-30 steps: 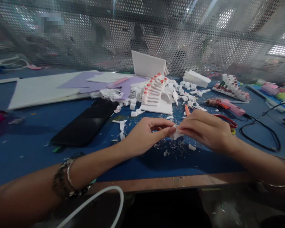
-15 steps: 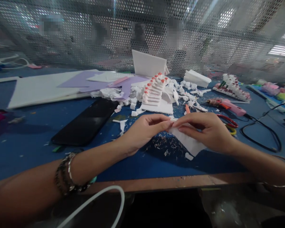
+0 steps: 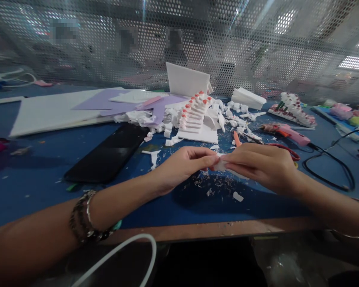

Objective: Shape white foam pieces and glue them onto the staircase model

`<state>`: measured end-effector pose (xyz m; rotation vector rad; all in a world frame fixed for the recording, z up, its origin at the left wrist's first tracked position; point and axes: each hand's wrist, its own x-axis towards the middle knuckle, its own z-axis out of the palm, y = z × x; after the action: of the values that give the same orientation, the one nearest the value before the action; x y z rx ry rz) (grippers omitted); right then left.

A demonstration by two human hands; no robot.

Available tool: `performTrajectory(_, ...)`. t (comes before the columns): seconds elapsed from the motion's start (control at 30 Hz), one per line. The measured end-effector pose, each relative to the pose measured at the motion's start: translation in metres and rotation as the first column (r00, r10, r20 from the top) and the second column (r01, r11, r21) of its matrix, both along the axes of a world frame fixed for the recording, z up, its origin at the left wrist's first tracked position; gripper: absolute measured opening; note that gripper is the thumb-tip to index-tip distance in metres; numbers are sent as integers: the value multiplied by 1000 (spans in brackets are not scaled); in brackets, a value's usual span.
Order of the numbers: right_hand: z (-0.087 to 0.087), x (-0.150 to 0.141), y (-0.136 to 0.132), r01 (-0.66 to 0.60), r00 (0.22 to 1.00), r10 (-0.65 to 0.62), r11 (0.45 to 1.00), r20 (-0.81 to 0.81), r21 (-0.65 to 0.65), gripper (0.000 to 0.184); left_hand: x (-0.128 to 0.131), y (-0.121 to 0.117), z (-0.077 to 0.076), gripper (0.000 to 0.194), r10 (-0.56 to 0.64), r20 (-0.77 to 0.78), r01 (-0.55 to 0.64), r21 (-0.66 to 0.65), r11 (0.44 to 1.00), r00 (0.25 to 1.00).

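Between my two hands, above the blue table, is a small piece of white paper (image 3: 220,164). My left hand (image 3: 194,161) pinches its left side between thumb and fingers. With closed fingertips my right hand (image 3: 261,163) grips the other side, and its fingers hide much of the paper. Just beyond the hands stands a white stepped model (image 3: 194,119) with red dots along its steps. Red-handled scissors (image 3: 287,150) lie partly hidden behind my right hand, near an orange stick-like thing (image 3: 236,138). Paper crumbs (image 3: 211,181) are scattered below the hands.
A black phone (image 3: 107,155) lies at left, near white boards and purple sheets (image 3: 101,99). To the right are a pink glue gun (image 3: 294,134) with a black cord (image 3: 326,159) and a second white-and-red model (image 3: 293,111). A perforated metal screen (image 3: 149,48) rises behind.
The white paper that hung down below my right hand is now raised and mostly covered by the fingers. My right hand has turned slightly; my left hand has hardly moved.
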<state>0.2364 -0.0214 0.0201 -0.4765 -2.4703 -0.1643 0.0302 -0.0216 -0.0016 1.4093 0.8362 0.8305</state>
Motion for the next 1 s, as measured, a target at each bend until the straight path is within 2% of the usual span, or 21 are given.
performTrajectory(0.17, -1, 3, -2, -1, 992, -28, 975, 123, 224, 25, 1, -1, 2, 15, -1, 4, 1, -36, 999, 1000)
performTrajectory(0.3, -1, 2, -2, -8, 994, -16, 975, 110, 222, 22, 1, 0, 2, 17, 3, 3, -3, -52, 999, 1000)
performTrajectory(0.43, -1, 2, -2, 16, 985, -50, 980, 168, 198, 20, 1, 2, 0, 20, 15, -25, -17, -58, 998, 1000)
performTrajectory(0.63, 2, 1, -4, 19, 982, -71, 960, 177, 279, 19, 1, 2, -2, 22, -16, -77, 17, 8, 1000, 997)
performTrajectory(0.77, 3, -1, -4, 34, 979, -80, 971, 185, 238, 20, 2, -1, 1, 22, -9, -154, 27, 116, 993, 988)
performTrajectory(0.93, 0, -6, 2, 54, 991, -64, 995, 119, 86, 17, 6, -6, 7, 21, 42, -244, 1, 170, 985, 969)
performTrajectory(1.0, -1, -6, 4, 38, 994, -43, 998, 100, 55, 16, 7, -7, 8, 20, 53, -277, 22, 259, 966, 960)
